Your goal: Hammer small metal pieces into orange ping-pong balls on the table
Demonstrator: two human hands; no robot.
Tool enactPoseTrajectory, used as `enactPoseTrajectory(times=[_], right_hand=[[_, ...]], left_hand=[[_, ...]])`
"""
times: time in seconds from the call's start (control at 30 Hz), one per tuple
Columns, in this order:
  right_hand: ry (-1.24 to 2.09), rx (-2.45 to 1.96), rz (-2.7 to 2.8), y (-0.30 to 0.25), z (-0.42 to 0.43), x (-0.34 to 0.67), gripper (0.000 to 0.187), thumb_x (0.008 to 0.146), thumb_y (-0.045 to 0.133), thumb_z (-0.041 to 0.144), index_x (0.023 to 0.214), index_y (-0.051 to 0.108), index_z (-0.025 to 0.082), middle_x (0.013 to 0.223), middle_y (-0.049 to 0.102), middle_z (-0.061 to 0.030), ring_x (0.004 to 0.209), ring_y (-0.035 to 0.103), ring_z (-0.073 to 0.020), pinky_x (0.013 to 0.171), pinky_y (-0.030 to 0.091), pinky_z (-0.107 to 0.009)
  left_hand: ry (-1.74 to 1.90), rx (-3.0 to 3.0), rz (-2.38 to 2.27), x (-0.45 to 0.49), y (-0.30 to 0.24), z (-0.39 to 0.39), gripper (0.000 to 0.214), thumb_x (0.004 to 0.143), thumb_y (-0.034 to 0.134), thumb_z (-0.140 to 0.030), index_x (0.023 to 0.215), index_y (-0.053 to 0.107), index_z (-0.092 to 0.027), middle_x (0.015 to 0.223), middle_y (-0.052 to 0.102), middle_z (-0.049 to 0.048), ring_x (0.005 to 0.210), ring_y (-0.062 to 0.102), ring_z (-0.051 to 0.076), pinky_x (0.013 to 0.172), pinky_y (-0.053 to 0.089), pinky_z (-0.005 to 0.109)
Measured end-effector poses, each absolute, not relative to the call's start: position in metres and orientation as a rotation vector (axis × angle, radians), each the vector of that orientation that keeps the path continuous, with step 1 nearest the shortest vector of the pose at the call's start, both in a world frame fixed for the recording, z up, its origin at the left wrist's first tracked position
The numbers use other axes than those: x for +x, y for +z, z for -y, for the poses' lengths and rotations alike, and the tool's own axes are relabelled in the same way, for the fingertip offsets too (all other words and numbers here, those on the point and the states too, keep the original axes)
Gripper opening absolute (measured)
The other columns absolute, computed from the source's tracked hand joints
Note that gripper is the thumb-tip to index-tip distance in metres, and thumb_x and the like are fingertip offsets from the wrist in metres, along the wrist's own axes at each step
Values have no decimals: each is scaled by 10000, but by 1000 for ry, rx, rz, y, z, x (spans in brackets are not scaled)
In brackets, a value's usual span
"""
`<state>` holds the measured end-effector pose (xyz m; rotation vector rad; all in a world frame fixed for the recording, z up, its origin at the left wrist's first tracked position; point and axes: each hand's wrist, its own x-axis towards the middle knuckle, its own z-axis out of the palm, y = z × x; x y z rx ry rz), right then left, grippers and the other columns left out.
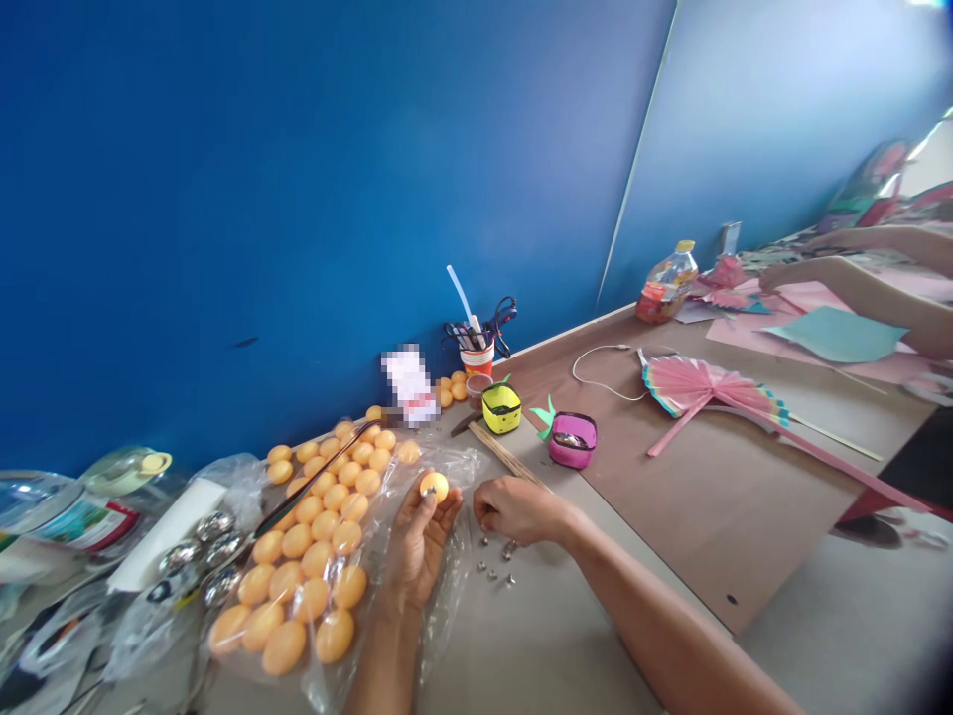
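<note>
My left hand (419,541) is closed around an orange ping-pong ball (434,487), held up just above the table. A small dark, shiny spot shows on the ball near my thumb; I cannot tell what it is. To the right, my right hand (517,509) is curled with its fingertips together; whatever they pinch, if anything, is hidden. Several small silvery metal pieces (492,574) lie on the table just below it. Beside my left forearm, a clear plastic bag (372,556) full of orange ping-pong balls (317,558) lies spread out.
Beyond my hands are thin wooden sticks (510,457), a yellow pouch (501,408), a purple pouch (573,440) and a cup of tools (477,357). Pink folded paper fans (711,387) lie right. Another person's arms (856,288) reach in far right. Bottles (70,511) stand left.
</note>
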<state>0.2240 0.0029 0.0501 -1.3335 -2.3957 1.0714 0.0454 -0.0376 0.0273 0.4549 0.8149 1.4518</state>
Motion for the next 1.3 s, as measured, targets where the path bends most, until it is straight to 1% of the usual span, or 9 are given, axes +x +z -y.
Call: enactPoseTrajectory(times=[0.2, 0.4, 0.67, 0.8, 0.9, 1.0, 1.13, 1.2, 1.3], right_hand=[[1025, -1354, 2376, 45, -8, 225, 156, 680, 594, 94, 676, 696, 212, 653, 631, 17, 598, 482, -124, 547, 289, -248], [1147, -1343, 2455, 52, -6, 224, 168, 662, 627, 85, 703, 713, 223, 664, 642, 25, 581, 491, -123, 531, 304, -249], [1114, -1217, 2611, 53, 0, 215, 169, 682, 571, 58, 707, 673, 190, 738, 661, 14, 627, 534, -131, 561, 361, -239], [1155, -1209, 2311, 60, -3, 220, 152, 693, 562, 35, 706, 622, 175, 776, 688, -3, 709, 596, -136, 623, 408, -222], [1424, -1169, 1939, 62, -6, 222, 118, 730, 556, 66, 712, 583, 180, 595, 635, 21, 570, 584, -123, 553, 391, -222], [1632, -1032, 1635, 60, -6, 220, 56, 771, 608, 174, 733, 568, 183, 501, 558, 60, 456, 497, -93, 493, 344, -214], [1762, -852, 1356, 56, -6, 216, 255, 717, 753, 345, 735, 565, 174, 566, 562, 67, 426, 423, -53, 466, 293, -208], [1817, -817, 1261, 57, -5, 214, 327, 667, 804, 397, 711, 576, 167, 584, 578, 54, 435, 442, -54, 472, 296, -213], [1912, -766, 1184, 58, -4, 213, 336, 617, 832, 394, 740, 634, 152, 595, 607, 31, 496, 520, -84, 528, 355, -227]], left_hand=[[1440, 441, -804, 44, 28, 37, 397, 653, 855, -225, 1022, 709, -198, 936, 762, 29, 862, 731, 200, 878, 579, 352], [1438, 438, -800, 44, 29, 37, 395, 646, 865, -226, 1006, 706, -190, 928, 761, 35, 854, 733, 194, 836, 589, 325], [1447, 421, -806, 46, 32, 38, 397, 638, 863, -196, 1000, 701, -180, 925, 762, 41, 850, 735, 207, 846, 588, 352], [1441, 426, -782, 45, 30, 38, 400, 641, 858, -188, 1012, 708, -184, 934, 769, 45, 840, 736, 197, 860, 578, 333], [1431, 440, -767, 44, 28, 38, 377, 673, 837, -198, 1028, 710, -190, 918, 773, 50, 847, 736, 190, 854, 575, 315], [1429, 435, -760, 44, 27, 38, 370, 693, 825, -199, 1045, 708, -195, 917, 775, 51, 854, 735, 188, 848, 576, 316], [1420, 434, -747, 44, 27, 38, 400, 682, 836, -196, 1062, 708, -188, 926, 776, 58, 858, 734, 192, 834, 576, 311], [1410, 448, -739, 43, 27, 38, 399, 693, 829, -194, 1074, 709, -190, 929, 774, 53, 867, 733, 189, 843, 571, 310], [1401, 475, -724, 44, 26, 38, 383, 704, 825, -209, 1071, 714, -197, 938, 771, 44, 866, 730, 185, 845, 561, 305]])
